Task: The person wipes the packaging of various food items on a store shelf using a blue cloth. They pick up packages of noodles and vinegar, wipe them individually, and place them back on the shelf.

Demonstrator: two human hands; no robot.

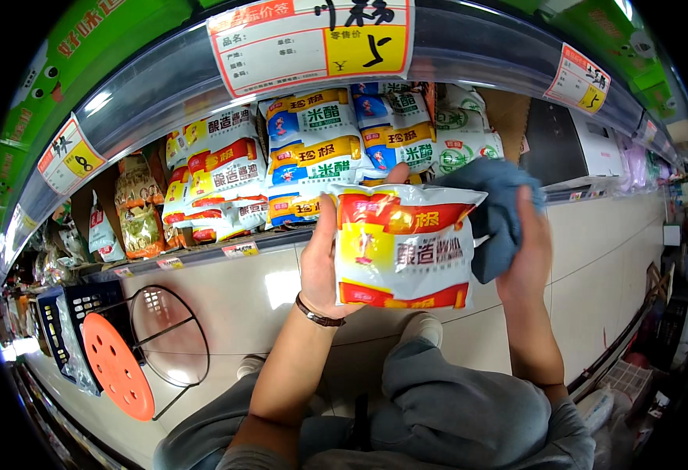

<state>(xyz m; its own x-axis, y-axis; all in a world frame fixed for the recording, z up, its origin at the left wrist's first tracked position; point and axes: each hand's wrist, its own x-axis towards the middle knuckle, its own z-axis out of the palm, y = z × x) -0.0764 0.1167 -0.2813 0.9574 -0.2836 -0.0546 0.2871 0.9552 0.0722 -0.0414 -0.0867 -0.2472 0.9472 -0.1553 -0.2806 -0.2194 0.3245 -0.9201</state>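
My left hand (322, 264) holds up a white, red and yellow plastic pouch of soy sauce (405, 247), thumb along its left edge. To the right of it, my right hand (526, 252) grips a blue-grey cloth (490, 217), which touches or nearly touches the pouch's upper right edge; the hand is slightly blurred. Behind them, on the lower shelf, lie similar soy sauce pouches (226, 170), stacked beside rice vinegar pouches (314, 147) in white, blue and gold. Further right are white pouches with green print (467, 141).
A shelf edge with price tags (311, 47) crosses above the pouches. Orange and green food bags (138, 205) stand at the shelf's left. On the tiled floor at left are a stool with an orange seat (119, 367) and a dark blue crate (56, 329). A dark box (555, 141) sits at right.
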